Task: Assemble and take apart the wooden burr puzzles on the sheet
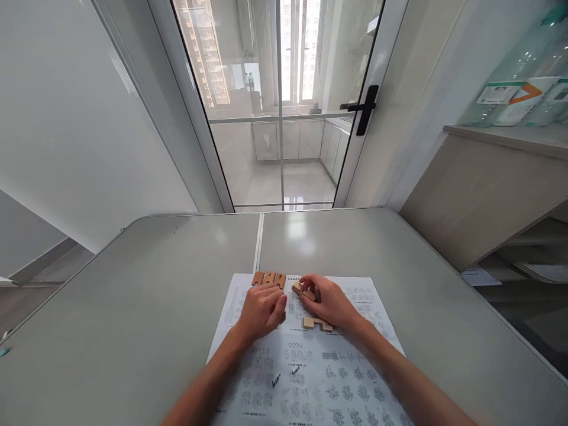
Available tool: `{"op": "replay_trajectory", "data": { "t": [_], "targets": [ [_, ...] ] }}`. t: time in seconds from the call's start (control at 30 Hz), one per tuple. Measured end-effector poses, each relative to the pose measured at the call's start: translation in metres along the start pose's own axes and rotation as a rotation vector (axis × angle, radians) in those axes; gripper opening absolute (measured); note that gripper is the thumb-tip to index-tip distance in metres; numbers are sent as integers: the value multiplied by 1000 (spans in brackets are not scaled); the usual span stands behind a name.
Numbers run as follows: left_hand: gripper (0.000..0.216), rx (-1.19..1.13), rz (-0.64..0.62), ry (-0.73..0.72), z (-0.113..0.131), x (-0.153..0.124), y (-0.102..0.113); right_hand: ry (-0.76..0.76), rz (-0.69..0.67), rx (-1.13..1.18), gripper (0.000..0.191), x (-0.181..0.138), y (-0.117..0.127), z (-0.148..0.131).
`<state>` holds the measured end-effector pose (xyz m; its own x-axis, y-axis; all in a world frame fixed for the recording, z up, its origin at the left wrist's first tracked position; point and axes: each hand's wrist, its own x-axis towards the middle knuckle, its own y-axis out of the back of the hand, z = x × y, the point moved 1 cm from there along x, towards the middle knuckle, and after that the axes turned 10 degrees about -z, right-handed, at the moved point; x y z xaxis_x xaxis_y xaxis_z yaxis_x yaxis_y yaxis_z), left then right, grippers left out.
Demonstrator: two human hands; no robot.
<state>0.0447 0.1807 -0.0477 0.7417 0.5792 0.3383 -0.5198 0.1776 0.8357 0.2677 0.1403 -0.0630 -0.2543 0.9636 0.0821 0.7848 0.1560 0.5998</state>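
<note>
Left hand: fingers curled; cannot tell whether it grips anything. Tiles: just beyond it, at the sheet's far edge. Block: right of left hand, pinched in right hand. Notched piece: on sheet, near side of right hand.

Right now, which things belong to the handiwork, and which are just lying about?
In use, apparently: pale wooden pieces by the right hand, brown wooden pieces by the left hand, printed sheet beneath.

Lying about: clear bottles, white paper, small teal object.
</note>
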Motion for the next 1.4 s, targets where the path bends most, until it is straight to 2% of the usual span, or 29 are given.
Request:
{"op": "replay_trajectory", "data": {
  "t": [0.07,0.17,0.23,0.3,0.47,0.6,0.73,0.9,1.0,1.1,1.17,1.27,1.4],
  "targets": [
    [51,-109,22,111,-2,-3,-1,-14,-1,90,22,1,0,1],
    [55,-282,91,302,-1,-2,0,-27,-17,278,31,3,0,4],
    [57,-508,128,440,2,2,1,-46,-58,424,37,3,1,5],
    [56,-785,135,517,5,7,4,-75,-112,558,41,4,2,5],
    [42,-1247,130,443,5,16,9,-148,-142,788,47,2,11,2],
    [48,-1375,71,476,3,16,7,-143,-119,859,49,2,14,1],
    [54,-1359,-13,450,5,14,8,-100,-66,764,43,3,10,4],
    [58,-1308,-110,422,9,14,11,-32,86,242,20,3,4,7],
    [62,-1311,-103,432,9,15,10,53,148,25,13,1,5,5],
    [60,-1277,-62,441,6,15,7,113,107,-11,9,-1,10,3],
    [59,-1148,-42,414,4,13,4,132,57,-8,13,-2,14,2],
    [55,-776,-86,311,6,9,2,124,35,-28,19,-2,17,3],
    [43,-308,-160,23,18,6,-2,17,182,-23,29,0,22,9]
  ]
}}
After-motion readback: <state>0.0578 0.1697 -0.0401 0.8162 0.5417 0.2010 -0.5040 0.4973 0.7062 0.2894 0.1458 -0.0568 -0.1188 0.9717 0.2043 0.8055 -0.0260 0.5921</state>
